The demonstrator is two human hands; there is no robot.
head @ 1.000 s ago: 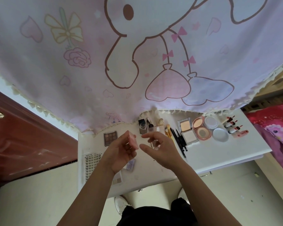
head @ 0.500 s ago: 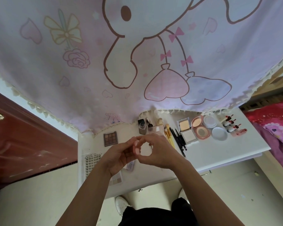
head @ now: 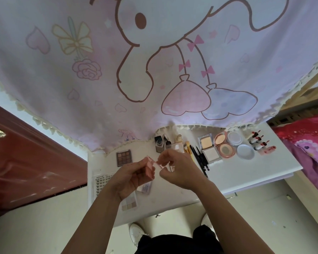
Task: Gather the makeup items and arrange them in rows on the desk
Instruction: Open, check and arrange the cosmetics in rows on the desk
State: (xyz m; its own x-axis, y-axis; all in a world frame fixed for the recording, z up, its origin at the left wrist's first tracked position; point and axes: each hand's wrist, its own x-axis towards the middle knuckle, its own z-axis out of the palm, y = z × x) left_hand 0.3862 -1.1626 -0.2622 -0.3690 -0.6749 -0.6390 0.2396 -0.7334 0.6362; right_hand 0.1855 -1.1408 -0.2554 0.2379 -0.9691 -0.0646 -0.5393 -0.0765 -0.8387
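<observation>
My left hand (head: 130,177) grips a small pink makeup box (head: 150,168) above the white desk (head: 246,173). My right hand (head: 180,169) pinches the box's opened lid flap (head: 159,163). Along the desk's back edge lies a row: dark bottles (head: 159,143), brushes and black pencils (head: 198,158), a square powder compact (head: 208,148), a round pink compact (head: 224,146), white round lids (head: 245,151) and lipsticks (head: 258,143). A brown eyeshadow palette (head: 123,157) sits at the left.
A pink cartoon curtain (head: 154,70) hangs over the back of the desk. A perforated white card (head: 101,182) and a pale shadow palette (head: 129,205) lie under my left arm. A red door (head: 26,162) stands left, pink bedding (head: 307,143) right.
My hands came together on the pink box, and my right fingers have pulled its lid flap open. The camera tilted slightly.
</observation>
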